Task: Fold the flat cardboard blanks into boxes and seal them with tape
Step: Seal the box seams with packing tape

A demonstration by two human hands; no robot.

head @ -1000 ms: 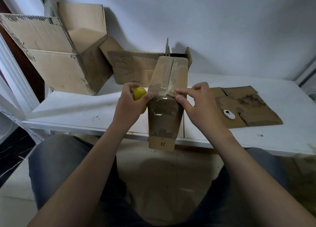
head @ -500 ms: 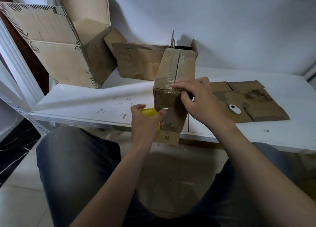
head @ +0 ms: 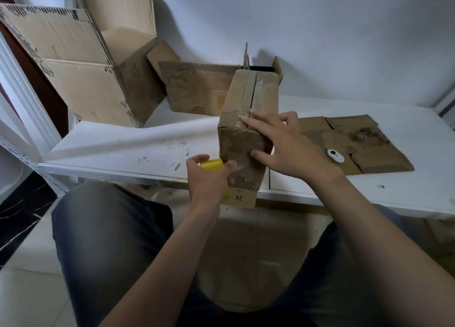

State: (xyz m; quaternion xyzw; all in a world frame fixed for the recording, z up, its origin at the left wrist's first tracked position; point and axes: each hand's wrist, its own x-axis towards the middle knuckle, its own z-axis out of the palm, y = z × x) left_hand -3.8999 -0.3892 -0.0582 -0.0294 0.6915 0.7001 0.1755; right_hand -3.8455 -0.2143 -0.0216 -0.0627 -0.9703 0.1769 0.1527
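Now the left hand [head: 209,179] is gripping the yellow tape roll [head: 213,165] while the right hand [head: 283,149] is pressing spread fingers onto the box [head: 246,120] on the table [head: 123,149].

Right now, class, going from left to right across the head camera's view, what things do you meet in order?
large open box → yellow tape roll → upright box being taped → flat cardboard blank
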